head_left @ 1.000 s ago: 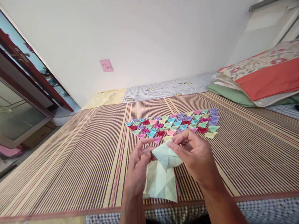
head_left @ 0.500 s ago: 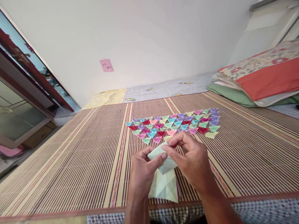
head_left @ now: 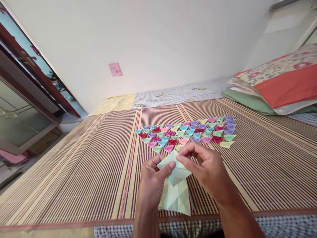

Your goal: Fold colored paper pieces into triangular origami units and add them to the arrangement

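Note:
A pale green sheet of folded paper [head_left: 177, 173] is held up between my hands, one corner pointing down. My left hand [head_left: 155, 175] pinches it at its left side, thumb lying on the front. At its upper right edge, my right hand [head_left: 201, 163] closes thumb and fingertips on the paper. Just below lies a stack of creased paper squares [head_left: 174, 200], pale green on top, partly covered by the held sheet and my left hand. Beyond my hands, several rows of small folded paper pieces [head_left: 170, 142] in many colours are laid out.
A striped bamboo mat [head_left: 86, 172] covers the surface up to the checked cloth by the wall. Folded bedding [head_left: 284, 86] in red, floral and green is piled at the right. A pink note [head_left: 115, 69] sticks to the white wall; a doorway stands at the left.
My right thumb and fingers have shifted slightly right along the sheet, uncovering more of its front. My left hand keeps its grip. The camera view has turned a little.

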A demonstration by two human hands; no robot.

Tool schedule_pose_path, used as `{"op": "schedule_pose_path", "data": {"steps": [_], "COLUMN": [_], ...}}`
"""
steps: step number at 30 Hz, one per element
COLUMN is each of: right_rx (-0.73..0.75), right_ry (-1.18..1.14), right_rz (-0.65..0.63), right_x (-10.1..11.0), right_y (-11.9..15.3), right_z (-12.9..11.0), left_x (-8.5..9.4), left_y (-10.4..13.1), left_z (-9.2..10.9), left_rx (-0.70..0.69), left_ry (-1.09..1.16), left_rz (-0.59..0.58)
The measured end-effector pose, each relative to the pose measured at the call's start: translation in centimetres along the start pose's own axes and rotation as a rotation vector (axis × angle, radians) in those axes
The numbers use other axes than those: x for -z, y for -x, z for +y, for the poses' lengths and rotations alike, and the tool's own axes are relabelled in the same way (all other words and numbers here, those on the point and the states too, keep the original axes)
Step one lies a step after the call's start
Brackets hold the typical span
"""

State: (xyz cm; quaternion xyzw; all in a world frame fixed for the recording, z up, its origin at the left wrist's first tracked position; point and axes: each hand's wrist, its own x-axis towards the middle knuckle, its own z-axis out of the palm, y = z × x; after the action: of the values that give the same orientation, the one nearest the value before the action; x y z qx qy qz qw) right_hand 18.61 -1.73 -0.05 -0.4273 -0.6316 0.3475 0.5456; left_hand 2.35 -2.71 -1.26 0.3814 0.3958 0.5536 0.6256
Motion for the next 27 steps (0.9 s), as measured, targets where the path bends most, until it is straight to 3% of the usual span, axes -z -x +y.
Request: {"op": "schedule_pose_path", "data": {"steps": [6, 12, 27], "right_rx": [-0.022, -0.009, 0.266], "right_ry": [-0.077, -0.005, 0.188], "right_rz": [0.007, -0.017, -0.018], "right_x": [-0.1, 0.0, -0.1], "right_y": [0.0, 0.1, -0.2], "right_z": [0.3, -0.1, -0.8], "left_x": [0.2, -0.3, 0.0], "left_y": [0.0, 0.2, 0.1], "left_z": [0.1, 0.7, 0.1], "left_rx": [-0.012, 0.030, -0.043], "left_ry": [-0.055, -0.167, -0.136], "left_rz": [-0.038, -0.037, 0.009]}}
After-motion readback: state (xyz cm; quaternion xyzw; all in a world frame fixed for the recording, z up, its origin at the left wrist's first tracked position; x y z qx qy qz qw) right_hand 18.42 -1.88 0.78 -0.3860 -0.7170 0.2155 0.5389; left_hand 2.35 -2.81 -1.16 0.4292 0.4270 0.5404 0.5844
